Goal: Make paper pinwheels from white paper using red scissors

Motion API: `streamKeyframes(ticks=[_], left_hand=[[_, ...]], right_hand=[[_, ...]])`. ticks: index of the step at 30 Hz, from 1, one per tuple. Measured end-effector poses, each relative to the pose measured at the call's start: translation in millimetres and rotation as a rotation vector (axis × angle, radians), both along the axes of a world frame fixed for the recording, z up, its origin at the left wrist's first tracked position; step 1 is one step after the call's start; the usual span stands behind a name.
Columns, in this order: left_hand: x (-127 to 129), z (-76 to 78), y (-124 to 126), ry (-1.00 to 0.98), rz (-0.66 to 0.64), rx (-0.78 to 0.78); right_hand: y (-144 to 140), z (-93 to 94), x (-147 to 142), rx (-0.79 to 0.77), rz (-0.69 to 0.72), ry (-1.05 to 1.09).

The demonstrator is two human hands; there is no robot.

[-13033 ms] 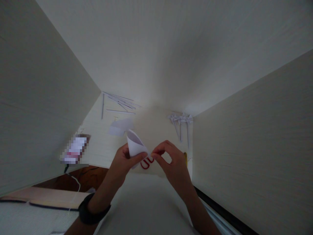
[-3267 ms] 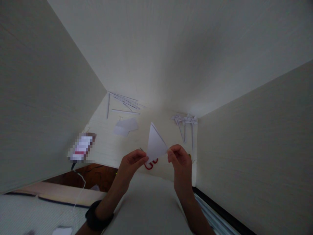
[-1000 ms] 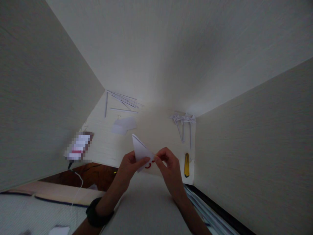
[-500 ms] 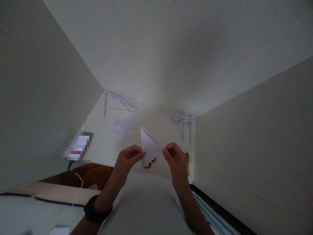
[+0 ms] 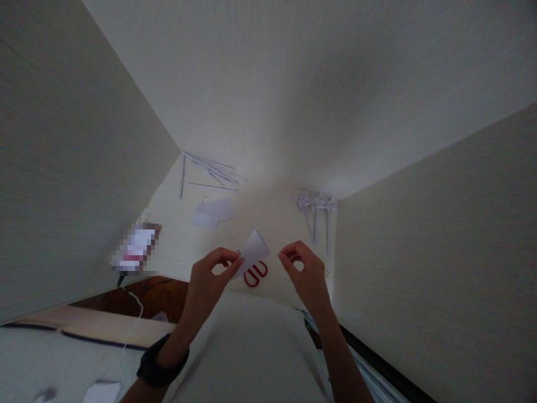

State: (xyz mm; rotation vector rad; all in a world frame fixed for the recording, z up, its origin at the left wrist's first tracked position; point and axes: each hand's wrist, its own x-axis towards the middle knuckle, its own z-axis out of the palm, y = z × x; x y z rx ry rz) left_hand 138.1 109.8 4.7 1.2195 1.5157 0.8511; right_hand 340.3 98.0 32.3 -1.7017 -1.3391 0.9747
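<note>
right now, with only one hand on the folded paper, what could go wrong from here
The left hand pinches the folded paper near one end while the right hand is apart from it, so the paper might swing or slip.

The scissors lie below the paper, their blades mostly hidden, so a lowered hand could brush them.

The phone's cable hangs past the table edge; a snag might drag the phone off.

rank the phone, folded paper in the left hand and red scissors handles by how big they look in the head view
1. Phone, largest, though its edges are pixelated
2. Folded paper, perhaps enlarged by being held nearer
3. Red scissors handles, smallest visible area
</note>
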Motion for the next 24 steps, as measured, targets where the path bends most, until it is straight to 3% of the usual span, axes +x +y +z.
streamKeyframes(ticks=[6,12,19,24], left_hand=[[1.9,2.3,3.4,0.203,-0.172,0.117],[10.8,-5.8,-2.2,0.348,-0.359,0.165],[20.9,-7.9,-9.0,0.503,-0.454,0.208],[24.3,-6.3,-16.6,0.573,-0.445,0.233]], right_hand=[[-1.9,4.9,-2.3,0.037,0.042,-0.102],[-10.9,-3.3,-19.5,-0.050,0.203,-0.157],[-23.7,-14.7,-36.6,-0.211,0.345,-0.229],[-21.0,-15.4,-32.7,-0.248,0.351,-0.250]])
